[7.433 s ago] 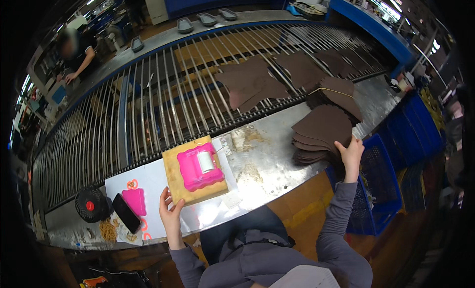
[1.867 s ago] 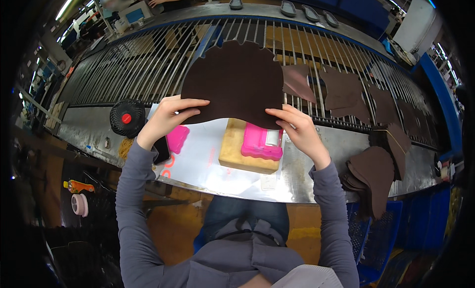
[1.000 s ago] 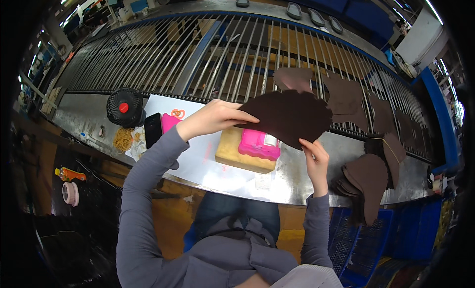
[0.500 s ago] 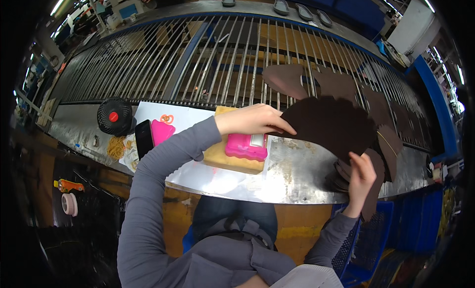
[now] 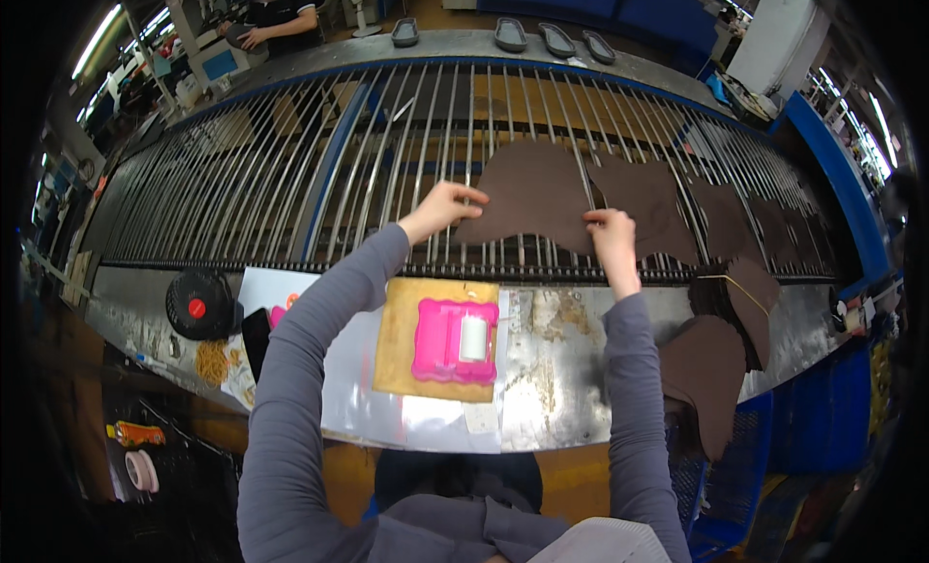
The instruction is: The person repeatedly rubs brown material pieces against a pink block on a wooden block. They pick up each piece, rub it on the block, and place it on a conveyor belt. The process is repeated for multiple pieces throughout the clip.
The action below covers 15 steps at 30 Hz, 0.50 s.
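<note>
A dark brown cut sheet piece [image 5: 538,193], flat and curved in outline, lies over the metal rods of the roller rack [image 5: 426,176]. My left hand [image 5: 443,213] pinches its left edge between thumb and fingers. Its lower right corner is between the fingertips of my right hand [image 5: 613,242]. Right of it, similar brown pieces [image 5: 646,203] lie in a row along the rods. A stack of brown pieces [image 5: 704,369] rests at the right of the metal table, beside another stack tied with a yellow band [image 5: 740,306].
Before me, a pink tray [image 5: 440,340] holding a white roller sits on a tan block [image 5: 395,355]. A black fan [image 5: 200,304], yellowish rubber bands [image 5: 212,363] and a dark phone-like slab [image 5: 255,340] are at left. Grey trays [image 5: 511,35] line the far ledge; a person [image 5: 276,21] stands beyond.
Both hands have moved forward from above the table to the rods, carrying a brown piece that now lies flat there. My view has shifted, and a person shows more fully at far left.
</note>
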Each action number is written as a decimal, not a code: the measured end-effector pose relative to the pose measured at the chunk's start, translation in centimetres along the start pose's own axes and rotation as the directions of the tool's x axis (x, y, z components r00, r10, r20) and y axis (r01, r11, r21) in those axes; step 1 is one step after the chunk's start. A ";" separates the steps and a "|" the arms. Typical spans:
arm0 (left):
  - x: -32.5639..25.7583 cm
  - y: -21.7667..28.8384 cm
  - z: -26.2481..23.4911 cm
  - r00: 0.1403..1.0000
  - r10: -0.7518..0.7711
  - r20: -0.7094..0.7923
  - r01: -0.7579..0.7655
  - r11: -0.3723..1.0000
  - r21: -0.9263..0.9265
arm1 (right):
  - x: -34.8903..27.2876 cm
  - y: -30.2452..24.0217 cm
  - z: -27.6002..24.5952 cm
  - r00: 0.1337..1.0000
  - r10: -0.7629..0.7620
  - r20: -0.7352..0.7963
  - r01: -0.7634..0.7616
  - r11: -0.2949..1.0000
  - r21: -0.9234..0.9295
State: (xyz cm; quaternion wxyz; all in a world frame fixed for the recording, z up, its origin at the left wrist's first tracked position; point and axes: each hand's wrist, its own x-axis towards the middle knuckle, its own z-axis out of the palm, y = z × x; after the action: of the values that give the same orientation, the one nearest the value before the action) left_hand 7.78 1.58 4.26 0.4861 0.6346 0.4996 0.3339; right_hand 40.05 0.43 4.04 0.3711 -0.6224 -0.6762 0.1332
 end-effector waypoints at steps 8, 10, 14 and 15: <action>4.2 -6.4 1.4 0.937 -0.175 0.301 0.198 0.979 -0.049 | 0.7 6.5 7.4 0.967 0.253 -0.030 -0.254 0.948 -0.192; 4.0 -6.8 0.7 0.908 -0.240 0.343 0.268 0.963 -0.037 | -0.2 4.8 6.8 0.960 0.279 -0.007 -0.273 0.937 -0.218; 1.4 -5.7 -2.1 0.900 -0.279 0.335 0.280 0.959 0.049 | -5.8 -4.1 -0.8 0.978 -0.020 -0.207 0.036 0.997 0.074; 0.3 -5.7 -3.0 0.908 -0.276 0.316 0.286 0.958 0.017 | -8.5 -7.3 -4.0 0.970 -0.052 -0.238 0.095 0.981 0.172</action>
State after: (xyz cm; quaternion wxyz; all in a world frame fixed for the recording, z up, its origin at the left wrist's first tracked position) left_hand 3.34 2.89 -0.23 0.6118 0.5940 0.4965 0.1621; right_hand 36.92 -10.05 8.64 0.5076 -0.5718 -0.6357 0.1066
